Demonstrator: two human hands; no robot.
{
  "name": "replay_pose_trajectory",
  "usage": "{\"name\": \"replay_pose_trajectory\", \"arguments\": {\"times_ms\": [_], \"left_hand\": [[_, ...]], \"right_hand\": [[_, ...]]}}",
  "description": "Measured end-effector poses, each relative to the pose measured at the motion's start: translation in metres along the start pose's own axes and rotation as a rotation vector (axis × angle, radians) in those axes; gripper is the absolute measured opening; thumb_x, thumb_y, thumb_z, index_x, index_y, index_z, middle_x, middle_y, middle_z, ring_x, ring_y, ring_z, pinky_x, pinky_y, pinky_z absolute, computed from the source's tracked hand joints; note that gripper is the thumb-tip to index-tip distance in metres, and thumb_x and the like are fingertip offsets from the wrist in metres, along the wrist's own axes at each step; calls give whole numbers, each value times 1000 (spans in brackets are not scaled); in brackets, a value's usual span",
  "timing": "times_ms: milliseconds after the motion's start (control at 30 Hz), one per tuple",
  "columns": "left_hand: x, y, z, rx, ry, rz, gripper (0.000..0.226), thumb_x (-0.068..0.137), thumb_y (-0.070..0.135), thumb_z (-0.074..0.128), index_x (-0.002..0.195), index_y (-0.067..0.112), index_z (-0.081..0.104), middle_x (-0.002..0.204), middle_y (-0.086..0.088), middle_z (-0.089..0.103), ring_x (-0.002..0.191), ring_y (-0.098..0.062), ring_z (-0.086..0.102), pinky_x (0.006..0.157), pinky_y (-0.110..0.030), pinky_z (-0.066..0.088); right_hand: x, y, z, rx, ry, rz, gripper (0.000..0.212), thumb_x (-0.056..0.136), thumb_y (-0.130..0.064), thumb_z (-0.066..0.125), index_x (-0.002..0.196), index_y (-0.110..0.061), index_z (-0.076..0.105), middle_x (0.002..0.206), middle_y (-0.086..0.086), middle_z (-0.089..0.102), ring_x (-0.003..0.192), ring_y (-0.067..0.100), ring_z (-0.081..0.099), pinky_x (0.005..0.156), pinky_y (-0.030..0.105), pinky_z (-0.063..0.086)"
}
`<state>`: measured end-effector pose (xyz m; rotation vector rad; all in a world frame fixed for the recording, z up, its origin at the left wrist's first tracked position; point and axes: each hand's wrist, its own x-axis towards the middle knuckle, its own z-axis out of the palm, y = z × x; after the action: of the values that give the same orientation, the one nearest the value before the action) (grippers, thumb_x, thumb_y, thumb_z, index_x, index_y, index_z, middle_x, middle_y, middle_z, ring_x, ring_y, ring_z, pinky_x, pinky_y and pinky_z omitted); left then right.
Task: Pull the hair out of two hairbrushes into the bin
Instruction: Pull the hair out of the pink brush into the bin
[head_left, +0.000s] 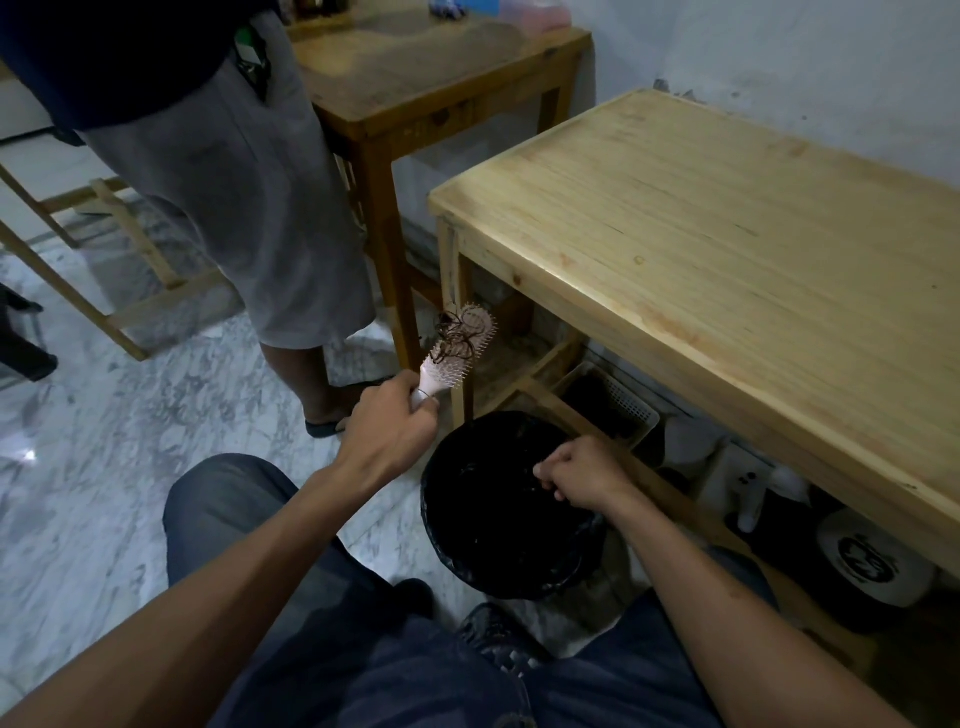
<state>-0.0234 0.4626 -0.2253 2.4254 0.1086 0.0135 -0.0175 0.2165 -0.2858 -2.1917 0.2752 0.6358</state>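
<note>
A pink hairbrush with a tangle of dark hair on its bristles points up and away, just left of the light table's leg. My left hand grips its handle. A black-lined bin stands on the floor between my knees and the table. My right hand hovers over the bin's far right side with its fingers curled; whether it pinches any hair is too dark to tell. A second hairbrush is not in view.
A light wooden table fills the right side, with a basket and containers under it. A darker wooden table stands behind. A person in grey shorts stands at the left on the marble floor.
</note>
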Motion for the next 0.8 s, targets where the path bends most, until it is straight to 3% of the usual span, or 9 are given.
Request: {"name": "replay_pose_trajectory", "arguments": {"times_ms": [67, 167, 233, 300, 367, 433, 500, 667, 800], "left_hand": [[-3, 2, 1, 37, -13, 45, 20, 85, 33, 51, 96, 19, 61, 75, 0, 65, 69, -25, 60, 58, -39, 45], [-6, 4, 5, 114, 0, 113, 16, 92, 26, 57, 104, 17, 62, 80, -2, 67, 69, -24, 59, 52, -32, 38], [-9, 5, 6, 154, 4, 166, 16, 92, 24, 58, 105, 15, 61, 81, -4, 67, 68, -24, 59, 50, -31, 35], [-10, 6, 8, 169, -6, 206, 17, 92, 24, 58, 106, 15, 60, 81, -4, 67, 67, -24, 58, 49, -30, 33], [-10, 5, 8, 171, -18, 238, 17, 92, 25, 58, 106, 17, 59, 79, -3, 66, 67, -24, 58, 49, -30, 33], [-10, 4, 9, 174, -35, 270, 18, 91, 27, 57, 107, 18, 59, 78, -2, 65, 65, -23, 58, 49, -31, 35], [-9, 1, 9, 179, -49, 278, 18, 91, 28, 57, 106, 19, 58, 79, -2, 66, 65, -23, 58, 50, -32, 35], [-5, -12, 8, 174, -50, 128, 13, 89, 29, 55, 96, 19, 57, 79, -2, 65, 67, -26, 57, 49, -31, 29], [-3, -19, 6, 47, -28, -58, 18, 85, 28, 50, 88, 14, 60, 76, -6, 66, 68, -29, 60, 55, -39, 43]], "right_hand": [[2, -4, 2, -37, -52, 57, 17, 89, -22, 75, 103, -13, 75, 95, 6, 74, 85, 17, 71, 77, 36, 62], [8, -16, -1, -102, -72, 44, 95, 66, -31, 86, 150, -23, 43, 152, 8, 47, 126, 30, 59, 98, 49, 57], [5, -27, -3, 95, -80, -31, 120, 61, -30, 89, 160, -31, 22, 164, 5, 25, 118, 29, 65, 90, 44, 60], [0, -35, -4, 339, -110, -121, 126, 60, -31, 93, 161, -36, 17, 161, 3, 32, 101, 21, 73, 78, 36, 63], [-2, -40, -4, 512, -155, -203, 106, 66, -32, 93, 154, -24, 35, 144, 4, 58, 94, 16, 74, 68, 29, 61], [-8, -48, -4, 599, -186, -269, 45, 84, -21, 82, 124, -13, 64, 110, 2, 76, 77, 12, 70, 56, 20, 54], [-11, -50, -1, 616, -129, -292, 5, 91, -14, 75, 96, -14, 74, 81, -3, 76, 60, 7, 60, 49, 15, 46], [-11, -39, -2, 634, 23, -266, 6, 91, -16, 75, 87, -18, 79, 68, -6, 73, 56, 1, 55, 53, 16, 46], [-15, -28, -6, 640, 80, -218, 7, 91, -16, 75, 86, -18, 80, 70, -5, 74, 57, 1, 56, 53, 17, 47]]}}
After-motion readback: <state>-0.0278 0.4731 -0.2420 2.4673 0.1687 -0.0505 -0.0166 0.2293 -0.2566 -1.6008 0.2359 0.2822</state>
